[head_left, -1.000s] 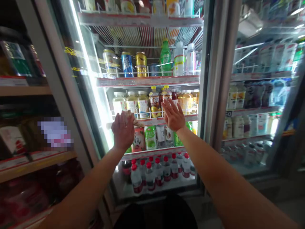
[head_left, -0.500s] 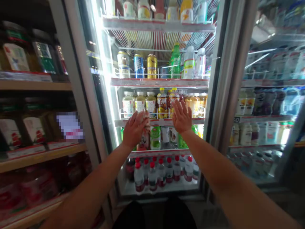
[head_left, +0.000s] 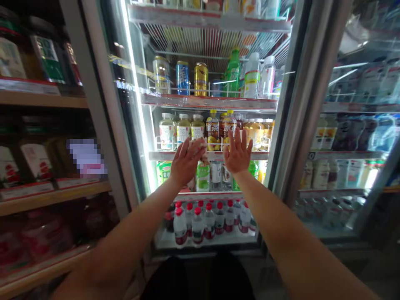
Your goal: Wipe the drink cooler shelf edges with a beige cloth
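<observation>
My left hand is raised before the middle of a lit drinks fridge, its fingers bent over a crumpled whitish cloth. Most of that cloth is hidden by the hand. To its right, my right hand is held up with palm forward and fingers spread, holding nothing. Behind the hands are yellow-capped tea bottles, pale-capped bottles and a green drink container. Whether either hand touches the door glass I cannot tell.
Red-capped water bottles stand on the fridge floor. Higher up are cans and a green bottle. A metal door frame runs along the right. Shelves with jars are at the left.
My left hand has moved right with the cloth, closer to my right hand. The fingers of my right hand have spread wider. The camera view has shifted slightly.
</observation>
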`<act>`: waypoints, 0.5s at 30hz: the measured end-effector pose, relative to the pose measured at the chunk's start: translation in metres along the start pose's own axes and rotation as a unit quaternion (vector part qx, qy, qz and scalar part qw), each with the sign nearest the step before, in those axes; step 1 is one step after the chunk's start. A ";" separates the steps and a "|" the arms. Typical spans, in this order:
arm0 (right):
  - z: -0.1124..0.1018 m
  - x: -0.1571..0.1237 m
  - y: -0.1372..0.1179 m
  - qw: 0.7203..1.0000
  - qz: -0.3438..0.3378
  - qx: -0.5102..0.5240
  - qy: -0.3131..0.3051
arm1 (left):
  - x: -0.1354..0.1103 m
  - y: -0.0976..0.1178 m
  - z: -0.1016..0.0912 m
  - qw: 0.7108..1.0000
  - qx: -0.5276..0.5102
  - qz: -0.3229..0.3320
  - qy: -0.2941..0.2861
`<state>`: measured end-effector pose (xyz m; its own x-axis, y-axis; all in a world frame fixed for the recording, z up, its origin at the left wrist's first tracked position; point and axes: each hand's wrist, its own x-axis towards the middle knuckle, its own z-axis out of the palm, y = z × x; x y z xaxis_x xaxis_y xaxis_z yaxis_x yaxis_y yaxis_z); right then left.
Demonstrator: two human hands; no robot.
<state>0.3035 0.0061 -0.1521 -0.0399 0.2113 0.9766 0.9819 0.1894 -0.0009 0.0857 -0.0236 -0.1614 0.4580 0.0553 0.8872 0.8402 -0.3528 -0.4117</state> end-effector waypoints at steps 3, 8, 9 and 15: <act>0.001 -0.002 0.000 1.000 0.000 0.002 0.010 | 0.011 -0.009 -0.005 0.998 0.003 -0.057 0.023; 0.002 -0.003 0.002 1.000 -0.005 0.022 0.019 | -0.007 -0.004 -0.010 0.999 -0.029 -0.023 0.013; 0.002 -0.003 0.002 0.999 -0.005 0.028 0.018 | -0.010 -0.005 -0.011 0.999 -0.038 -0.002 0.001; 0.003 -0.003 0.002 0.999 -0.009 0.027 0.030 | 0.015 -0.021 -0.015 0.996 -0.026 -0.076 0.029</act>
<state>0.3052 0.0086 -0.1559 -0.0441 0.1500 0.9877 0.9697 0.2444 0.0062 0.0705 -0.0291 -0.1363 0.3072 0.0576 0.9499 0.8819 -0.3924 -0.2614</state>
